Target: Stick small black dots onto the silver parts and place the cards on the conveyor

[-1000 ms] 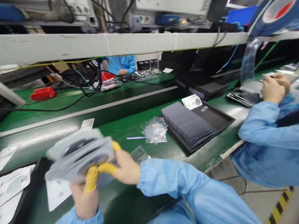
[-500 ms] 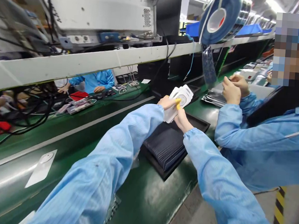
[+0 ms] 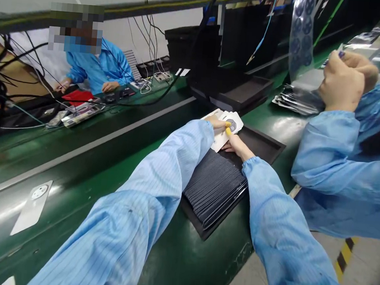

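Both my arms, in blue sleeves, reach out over a black tray [image 3: 268, 146] on the green bench. My left hand [image 3: 217, 123] and my right hand [image 3: 235, 142], with yellow finger cots, together hold a small stack of white cards with a grey round part [image 3: 226, 127]. The stack rests low over the tray's far end. A row of dark grey flat pieces [image 3: 214, 186] stands on edge in the near part of the tray.
A co-worker in blue [image 3: 341, 141] works close on my right, their hands [image 3: 344, 80] at a clear film strip [image 3: 302, 33]. A white card [image 3: 32, 207] lies on the conveyor belt at left. Another person in blue [image 3: 99, 67] sits across the line amid cables and black trays [image 3: 236, 93].
A second ago I held the card stack close to me at lower left. I have carried it out to the black tray and, in the last half second, lowered it toward the tray.
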Motion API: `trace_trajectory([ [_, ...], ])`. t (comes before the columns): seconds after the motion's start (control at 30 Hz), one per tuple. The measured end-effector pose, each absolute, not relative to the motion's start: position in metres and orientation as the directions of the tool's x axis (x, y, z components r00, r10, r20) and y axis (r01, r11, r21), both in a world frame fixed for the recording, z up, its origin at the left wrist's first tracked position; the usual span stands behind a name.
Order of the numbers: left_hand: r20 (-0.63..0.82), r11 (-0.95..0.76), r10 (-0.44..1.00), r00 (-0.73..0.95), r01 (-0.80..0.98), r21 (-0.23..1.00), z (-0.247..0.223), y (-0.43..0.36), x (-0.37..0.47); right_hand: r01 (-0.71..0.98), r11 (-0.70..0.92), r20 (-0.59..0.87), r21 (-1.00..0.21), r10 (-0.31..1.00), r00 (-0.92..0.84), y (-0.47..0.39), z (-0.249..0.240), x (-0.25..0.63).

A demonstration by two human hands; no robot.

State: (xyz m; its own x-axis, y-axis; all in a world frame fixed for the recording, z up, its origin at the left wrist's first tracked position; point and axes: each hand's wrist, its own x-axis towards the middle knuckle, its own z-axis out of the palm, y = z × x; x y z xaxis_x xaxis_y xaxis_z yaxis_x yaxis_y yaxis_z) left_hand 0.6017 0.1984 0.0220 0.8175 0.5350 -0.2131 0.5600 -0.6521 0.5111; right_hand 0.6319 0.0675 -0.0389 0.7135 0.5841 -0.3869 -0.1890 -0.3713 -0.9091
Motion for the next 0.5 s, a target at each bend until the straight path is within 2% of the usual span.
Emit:
trace_trajectory([
  [0.13, -0.164, -0.701, 0.53, 0.832, 0.538, 0.469, 0.02, 0.192, 0.602, -0.088, -0.563, -0.427, -0.821, 0.505, 0.75, 0.063, -0.042, 0.656],
  [0.33, -0.1, -0.741, 0.553, 0.827, 0.543, 0.394, 0.016, 0.167, 0.599, 0.062, -0.72, -0.416, -0.691, 0.467, 0.781, 0.059, -0.045, 0.659],
  [0.5, -0.127, -0.809, 0.398, 0.908, 0.413, 0.419, 0.024, 0.157, 0.594, 0.142, -0.814, -0.339, -0.563, 0.384, 0.859, 0.037, -0.032, 0.655],
])
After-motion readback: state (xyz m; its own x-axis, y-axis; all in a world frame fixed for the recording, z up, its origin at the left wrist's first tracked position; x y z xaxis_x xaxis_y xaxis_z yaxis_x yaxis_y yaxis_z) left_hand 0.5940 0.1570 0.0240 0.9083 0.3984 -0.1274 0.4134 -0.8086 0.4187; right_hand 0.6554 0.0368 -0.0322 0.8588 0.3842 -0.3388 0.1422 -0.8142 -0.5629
